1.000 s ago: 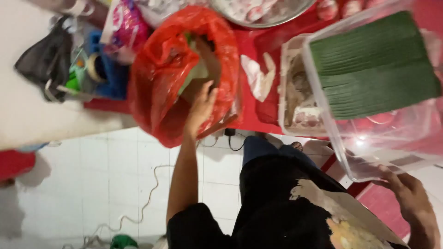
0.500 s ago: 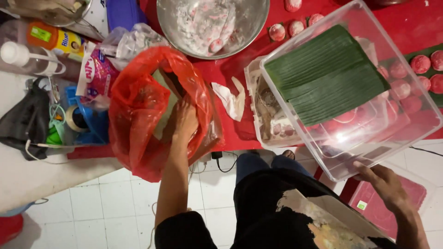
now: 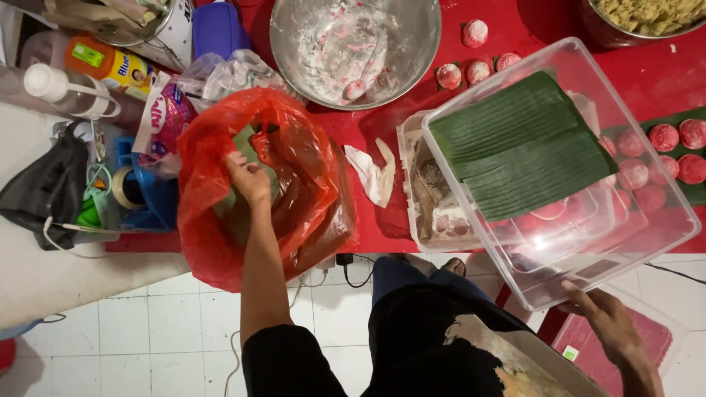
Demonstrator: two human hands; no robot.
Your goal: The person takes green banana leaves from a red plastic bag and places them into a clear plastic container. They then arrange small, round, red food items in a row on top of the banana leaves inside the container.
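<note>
Left hand (image 3: 250,180): grip closed on green leaf (image 3: 246,147) inside red bag (image 3: 309,184) | Right hand (image 3: 607,320): fingers clamp clear tub (image 3: 662,191) rim at desk (image 3: 382,235) edge | Lift leaf flat; keep tub level.

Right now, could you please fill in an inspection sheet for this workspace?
Surface: red table, floury smears.
Job's things: red bag with green leaves; clear tub holding folded leaves.
Clutter: steel bowl, pink dough balls, bottles, tape roll, black pouch.
Hands: left hand inside bag; right hand grips tub's corner.
Cables: black cord under table edge.
Surroundings: white tiled floor.
</note>
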